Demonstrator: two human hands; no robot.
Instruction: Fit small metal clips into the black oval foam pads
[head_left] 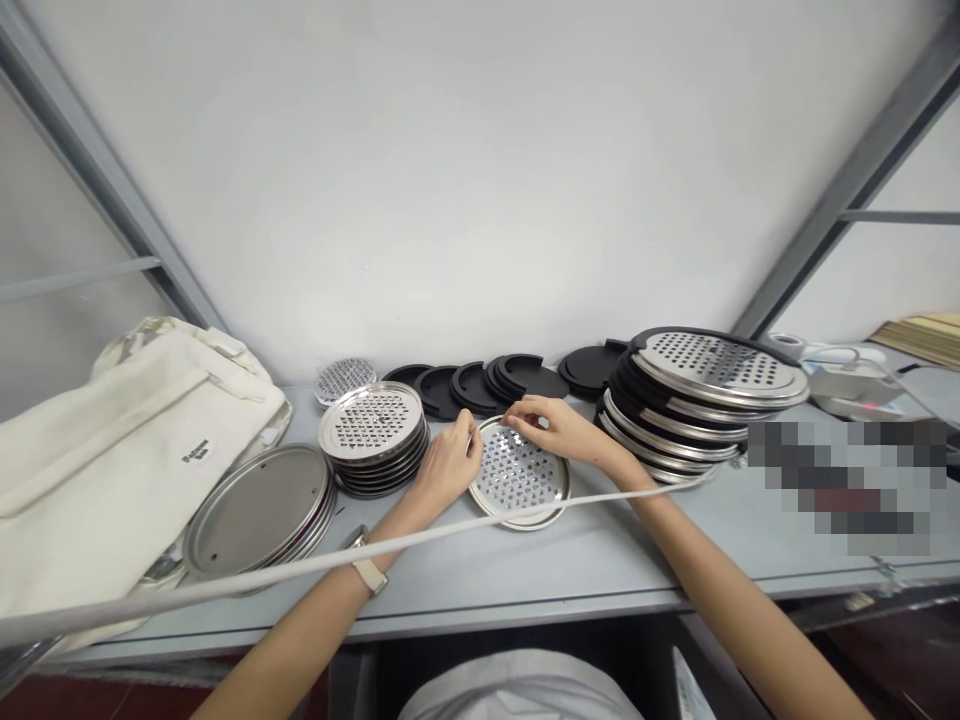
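A round metal grater plate (521, 478) with rows of raised teeth and a plain rim is in front of me, its toothed face toward me. My left hand (450, 455), a watch on its wrist, is closed at the plate's upper left rim, thumb and forefinger pinched together. Over the upper rim bends my right hand (553, 428), its fingers curled down onto the plate's edge. Whether the plate's lower edge rests on the table is hard to tell. A stack of similar grater plates (371, 425) stands just left of my left hand.
Black round bases (529, 378) lie along the wall. A tall stack of larger grater discs and black rings (720, 362) stands right. Left are plain metal discs (259, 510) and a cream cloth bag (127, 450). A pale cord (315, 568) crosses before my arms.
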